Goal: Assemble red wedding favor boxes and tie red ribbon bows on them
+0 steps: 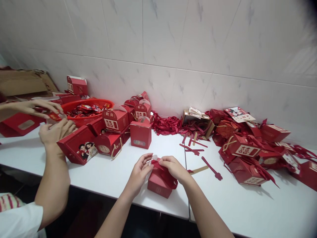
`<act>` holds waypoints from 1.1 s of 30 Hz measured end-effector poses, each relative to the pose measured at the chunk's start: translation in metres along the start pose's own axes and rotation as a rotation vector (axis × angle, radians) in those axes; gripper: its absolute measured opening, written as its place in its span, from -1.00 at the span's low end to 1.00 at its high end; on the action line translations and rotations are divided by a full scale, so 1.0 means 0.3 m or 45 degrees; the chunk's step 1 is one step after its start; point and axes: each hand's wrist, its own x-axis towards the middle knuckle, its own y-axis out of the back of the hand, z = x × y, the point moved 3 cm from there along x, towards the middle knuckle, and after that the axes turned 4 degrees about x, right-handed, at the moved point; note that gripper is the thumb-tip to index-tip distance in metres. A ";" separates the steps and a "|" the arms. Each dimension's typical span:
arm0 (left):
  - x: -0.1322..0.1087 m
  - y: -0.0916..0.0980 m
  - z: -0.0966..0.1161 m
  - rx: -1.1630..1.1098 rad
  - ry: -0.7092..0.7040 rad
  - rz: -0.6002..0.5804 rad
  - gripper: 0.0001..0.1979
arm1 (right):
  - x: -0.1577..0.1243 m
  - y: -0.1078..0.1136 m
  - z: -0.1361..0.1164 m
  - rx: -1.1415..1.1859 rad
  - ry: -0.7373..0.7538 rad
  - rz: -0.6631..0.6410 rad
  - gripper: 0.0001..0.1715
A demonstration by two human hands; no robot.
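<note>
A small red gift box [159,186] stands on the white table in front of me, with a dark red ribbon [170,178] over its top and looping down its right side. My left hand [139,173] is closed at the upper left of the box, its fingertips on the pale-edged top flap. From the other side, my right hand [174,168] pinches the ribbon at the top of the box. The exact grip of both hands is partly hidden by the fingers.
Left, a co-worker's hands [55,129] work beside a red basin [107,102] of wrapped sweets. Upright red boxes [116,119] stand ahead, near a ribbon heap [167,125] and an open carton [209,127]. Loose paper strips [211,168] and piled ribboned boxes [245,150] lie right.
</note>
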 end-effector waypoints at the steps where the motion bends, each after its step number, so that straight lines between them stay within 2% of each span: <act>1: -0.001 0.000 0.000 0.013 -0.007 0.000 -0.60 | 0.002 0.002 0.001 -0.005 -0.002 0.004 -0.82; 5: -0.005 0.003 -0.003 0.033 -0.006 0.007 -0.61 | 0.001 0.007 0.003 -0.020 0.010 0.008 -0.79; 13: -0.012 0.009 -0.002 0.064 -0.012 -0.010 -0.63 | -0.020 -0.002 -0.025 -0.069 0.102 -0.135 -0.78; 17: -0.015 0.008 0.000 0.094 -0.044 -0.029 -0.62 | -0.019 0.000 -0.023 -0.121 0.120 -0.145 -0.76; 22: -0.023 0.000 0.002 0.188 -0.099 -0.050 -0.58 | -0.010 -0.002 -0.015 -0.192 0.131 -0.051 -0.73; 27: -0.038 -0.005 -0.003 0.256 -0.129 -0.089 -0.50 | -0.017 -0.025 -0.022 -0.326 0.224 0.086 -0.74; 30: -0.050 -0.001 -0.004 0.193 -0.118 -0.136 -0.45 | -0.029 -0.035 -0.024 -0.405 0.299 0.222 -0.80; 33: -0.056 0.010 -0.012 0.055 -0.068 -0.140 -0.49 | -0.038 -0.041 -0.020 -0.443 0.335 0.276 -0.81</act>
